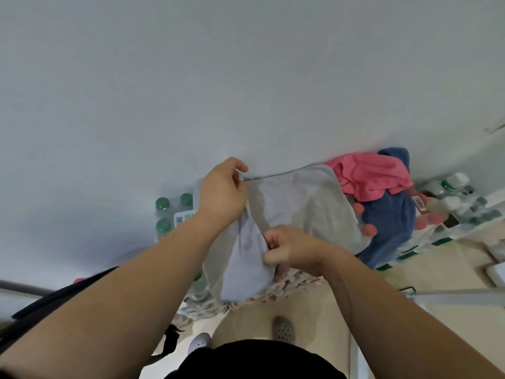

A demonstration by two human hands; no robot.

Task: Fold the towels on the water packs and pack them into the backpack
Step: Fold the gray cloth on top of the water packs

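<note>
**Grey towel [306, 206] held up in two hands over the water packs [179, 218]**

Three towels are in sight. Both hands lift the grey towel. The left hand [222, 191] pinches an upper corner between thumb and fingers. The right hand [291, 248] is curled round a lower edge. One fold hangs down below the hands, while the far part lies draped over the bottles by the wall [246, 77].

Just to its right, one pink towel [371, 177] lies crumpled on top of one blue towel [388, 217]. Both are unfolded and rest on the packs.

Three green caps [163, 204] show left of the left hand. Several red caps [369, 230] peep out between the grey and blue towels. White-capped bottles [455, 181] stand farther right.

A flower-patterned cloth [246, 298] shows under the hanging fold. Two pale shoes [284, 328] stand on the floor [246, 324]. Dark fabric [54, 299] lies at the lower left; I cannot tell whether it is the backpack.
</note>
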